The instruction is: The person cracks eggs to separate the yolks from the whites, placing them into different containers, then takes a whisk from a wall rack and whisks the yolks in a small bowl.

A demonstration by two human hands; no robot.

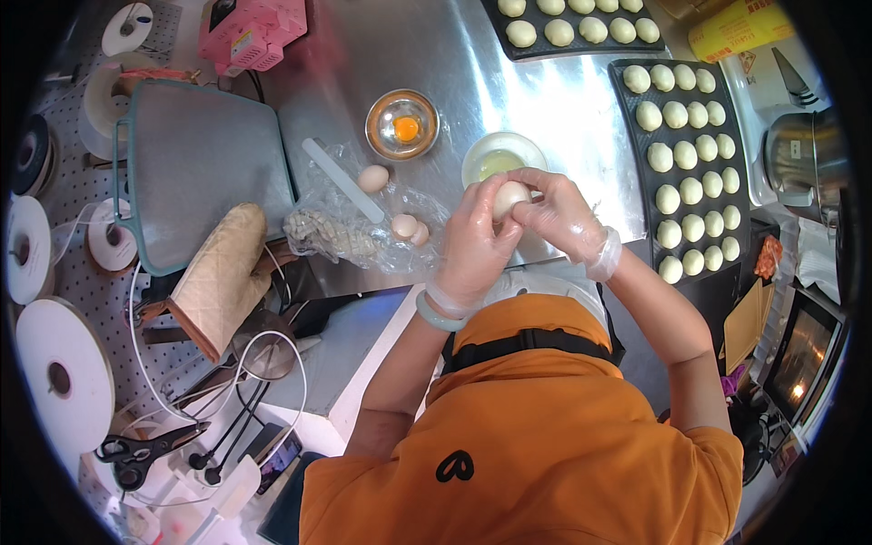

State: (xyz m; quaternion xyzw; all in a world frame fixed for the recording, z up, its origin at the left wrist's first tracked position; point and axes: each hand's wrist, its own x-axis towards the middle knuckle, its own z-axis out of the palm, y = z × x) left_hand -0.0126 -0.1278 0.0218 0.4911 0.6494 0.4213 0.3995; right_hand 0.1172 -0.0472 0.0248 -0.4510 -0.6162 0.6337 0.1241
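My left hand (pixel 479 238) and my right hand (pixel 565 218), both in clear plastic gloves, close round a pale egg (pixel 510 200). They hold it just above the near rim of a white bowl (pixel 530 148), in which some clear, yellowish liquid like egg white shows. Fingers cover part of the egg, so I cannot tell whether its shell is cracked. Beyond the bowl to the left, a small clear bowl (pixel 373 116) contains an orange yolk (pixel 406 128). A brown egg (pixel 372 178) and some eggshells (pixel 406 226) lie on crumpled plastic film (pixel 313 202) left of my hands.
A white plastic scraper (pixel 343 182) rests on the film. At right, a black tray (pixel 643 162) bears rows of dough balls; another dark tray (pixel 581 47) stands farther back. Left are a grey board (pixel 204 163), an oven mitt (pixel 222 277) and scissors (pixel 145 451).
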